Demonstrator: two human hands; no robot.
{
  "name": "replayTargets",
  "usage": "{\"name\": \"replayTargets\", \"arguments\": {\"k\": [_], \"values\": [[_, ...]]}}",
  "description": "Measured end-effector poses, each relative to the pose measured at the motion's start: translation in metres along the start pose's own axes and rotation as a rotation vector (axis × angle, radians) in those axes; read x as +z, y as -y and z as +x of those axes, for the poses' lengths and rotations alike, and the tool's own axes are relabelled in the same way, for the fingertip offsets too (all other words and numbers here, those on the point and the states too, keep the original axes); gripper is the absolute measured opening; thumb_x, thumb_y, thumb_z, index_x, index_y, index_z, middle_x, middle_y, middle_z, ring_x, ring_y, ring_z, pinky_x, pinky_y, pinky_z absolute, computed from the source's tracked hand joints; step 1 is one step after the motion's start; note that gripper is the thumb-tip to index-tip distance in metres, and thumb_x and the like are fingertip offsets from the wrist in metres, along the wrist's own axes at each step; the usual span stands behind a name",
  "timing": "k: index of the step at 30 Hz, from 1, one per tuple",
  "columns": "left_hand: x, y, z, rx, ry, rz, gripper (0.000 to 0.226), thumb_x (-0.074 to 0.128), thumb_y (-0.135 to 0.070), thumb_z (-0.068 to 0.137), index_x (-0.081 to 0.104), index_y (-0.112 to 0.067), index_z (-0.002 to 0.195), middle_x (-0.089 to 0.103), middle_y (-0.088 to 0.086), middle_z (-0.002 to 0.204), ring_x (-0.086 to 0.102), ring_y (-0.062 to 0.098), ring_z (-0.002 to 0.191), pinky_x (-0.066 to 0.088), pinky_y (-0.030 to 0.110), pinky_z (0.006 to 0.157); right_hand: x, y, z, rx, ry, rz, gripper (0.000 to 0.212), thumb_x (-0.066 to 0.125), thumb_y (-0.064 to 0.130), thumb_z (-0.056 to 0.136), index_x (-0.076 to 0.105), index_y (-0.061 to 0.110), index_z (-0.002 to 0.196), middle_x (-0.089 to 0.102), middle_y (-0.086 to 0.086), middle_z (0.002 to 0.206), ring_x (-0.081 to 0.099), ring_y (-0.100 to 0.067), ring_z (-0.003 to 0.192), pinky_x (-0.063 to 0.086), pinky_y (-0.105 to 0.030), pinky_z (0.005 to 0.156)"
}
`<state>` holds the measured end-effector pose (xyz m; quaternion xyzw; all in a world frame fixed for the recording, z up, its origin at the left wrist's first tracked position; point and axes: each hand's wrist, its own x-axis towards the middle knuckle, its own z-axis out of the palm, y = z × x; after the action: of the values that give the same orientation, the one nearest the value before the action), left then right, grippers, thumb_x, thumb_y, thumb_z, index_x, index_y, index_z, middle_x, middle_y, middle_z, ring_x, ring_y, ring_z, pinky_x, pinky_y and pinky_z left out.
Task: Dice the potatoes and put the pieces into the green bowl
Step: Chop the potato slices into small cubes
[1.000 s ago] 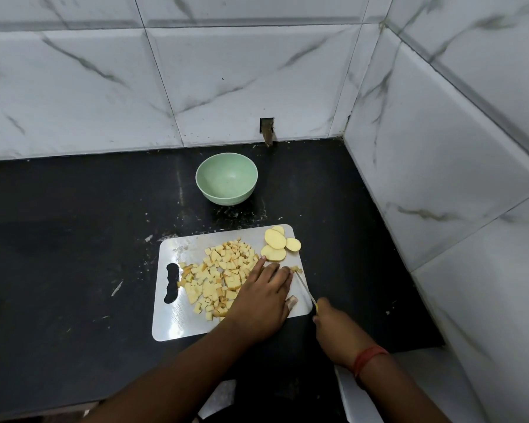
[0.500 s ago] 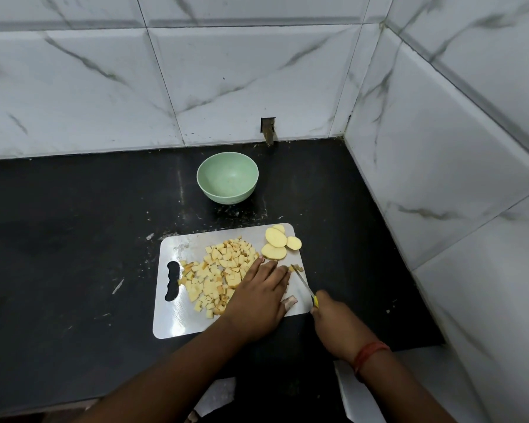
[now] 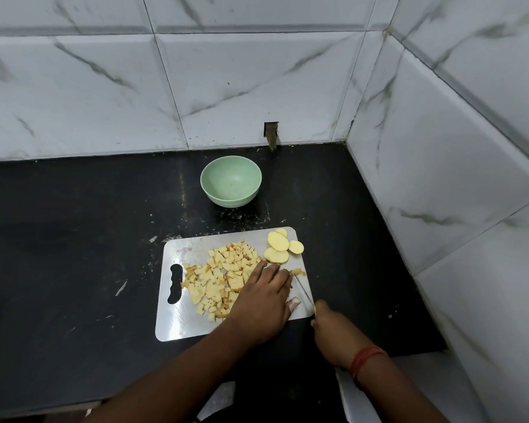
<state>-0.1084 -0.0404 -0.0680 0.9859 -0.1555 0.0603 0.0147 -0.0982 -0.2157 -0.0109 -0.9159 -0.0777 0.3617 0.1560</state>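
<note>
— Where is everything?
— Diced potato [image 3: 223, 277] fills the board's [image 3: 177, 325] middle; left hand [image 3: 261, 303] lies over it, fingers together, hiding what it steadies. Slices [image 3: 278, 248] wait at the far right corner; the bowl [image 3: 231, 181] is empty.
— And the cut?
— Right hand [image 3: 333, 331] grips the knife [image 3: 303, 290]; keep fingertips back, I'd say.

One bowl [image 3: 231, 181] — four potato slices [image 3: 278, 241]
</note>
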Motion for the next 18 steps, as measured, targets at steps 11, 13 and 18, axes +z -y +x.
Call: {"name": "replayTargets", "arguments": {"k": [11, 13, 18], "values": [[-0.006, 0.001, 0.008, 0.138, 0.001, -0.025, 0.063, 0.034, -0.052, 0.103, 0.05, -0.009, 0.147, 0.051, 0.007, 0.145, 0.042, 0.027, 0.139, 0.025, 0.046, 0.124, -0.038, -0.02, -0.014, 0.057, -0.104, 0.493, 0.024, 0.049, 0.028, 0.099, 0.048, 0.017, 0.078, 0.052, -0.007, 0.062, 0.05, -0.019, 0.054, 0.045, -0.036, 0.059], [-0.005, -0.001, 0.016, 0.205, 0.012, 0.016, 0.062, 0.035, -0.051, 0.103, 0.052, -0.009, 0.146, 0.053, 0.007, 0.145, 0.042, 0.027, 0.139, 0.025, 0.047, 0.123, -0.038, -0.02, -0.013, 0.079, -0.107, 0.552, 0.022, 0.049, 0.027, 0.099, 0.05, 0.016, 0.08, 0.052, -0.008, 0.065, 0.051, -0.02, 0.058, 0.046, -0.037, 0.062], [-0.01, 0.007, 0.024, 0.163, 0.072, 0.07, 0.067, 0.023, -0.053, 0.105, 0.062, -0.007, 0.133, 0.055, 0.002, 0.132, 0.048, 0.028, 0.126, 0.017, 0.052, 0.124, -0.036, -0.02, -0.017, 0.069, -0.084, 0.6, 0.023, 0.047, 0.029, 0.099, 0.046, 0.017, 0.079, 0.048, -0.005, 0.056, 0.041, -0.011, 0.038, 0.034, -0.026, 0.044]]}}
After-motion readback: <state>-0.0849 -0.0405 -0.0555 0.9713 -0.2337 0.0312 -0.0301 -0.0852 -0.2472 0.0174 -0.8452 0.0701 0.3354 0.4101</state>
